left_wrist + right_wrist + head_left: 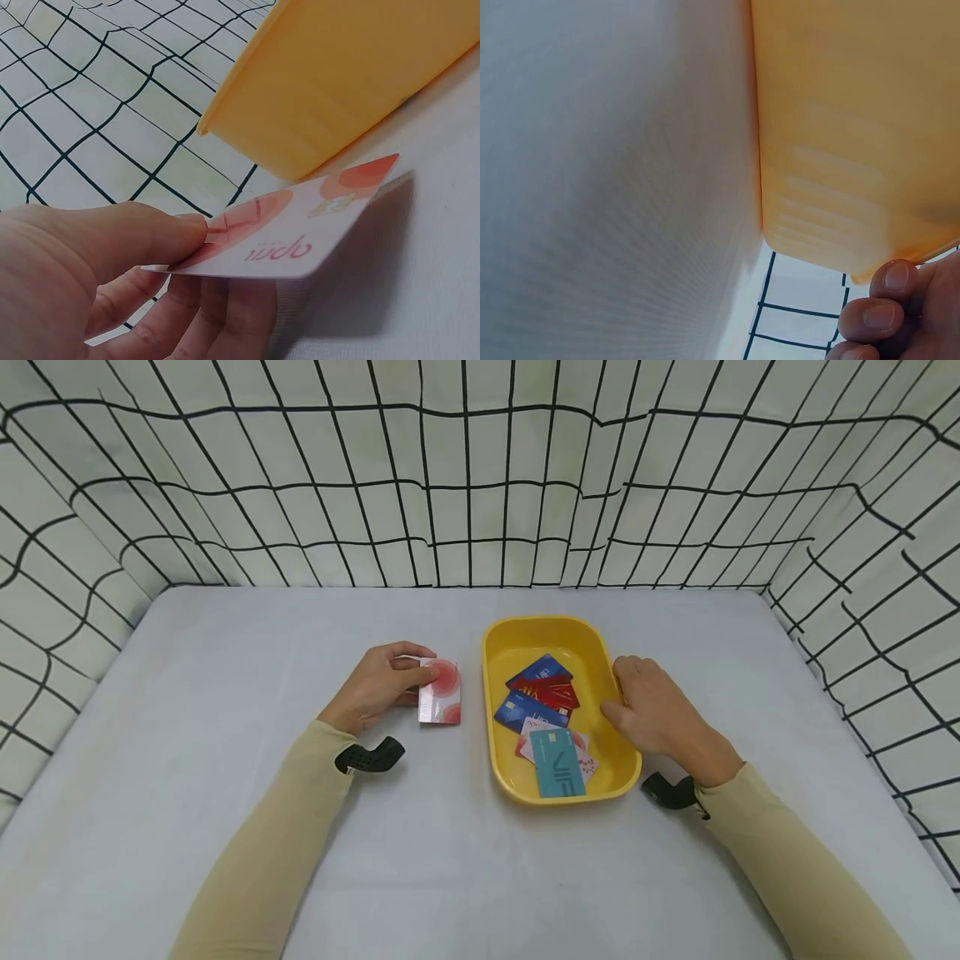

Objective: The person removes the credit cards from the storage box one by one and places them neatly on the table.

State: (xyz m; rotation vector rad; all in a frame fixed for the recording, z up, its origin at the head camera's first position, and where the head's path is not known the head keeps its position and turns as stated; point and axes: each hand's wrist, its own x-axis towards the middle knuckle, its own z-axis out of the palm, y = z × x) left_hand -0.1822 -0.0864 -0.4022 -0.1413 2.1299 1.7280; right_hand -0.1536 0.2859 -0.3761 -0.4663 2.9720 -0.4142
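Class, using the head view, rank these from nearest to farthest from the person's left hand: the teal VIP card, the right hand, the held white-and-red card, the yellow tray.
1. White-and-red card: pinched in the left hand.
2. Yellow tray: its near rim is just right of that card.
3. Teal VIP card: inside the tray.
4. Right hand: at the tray's right rim.

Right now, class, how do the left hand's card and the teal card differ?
The held card is white with reddish circles; the teal card is mostly teal. The left hand pinches the held card outside the yellow tray; the teal card lies inside. Both are flat and rectangular.
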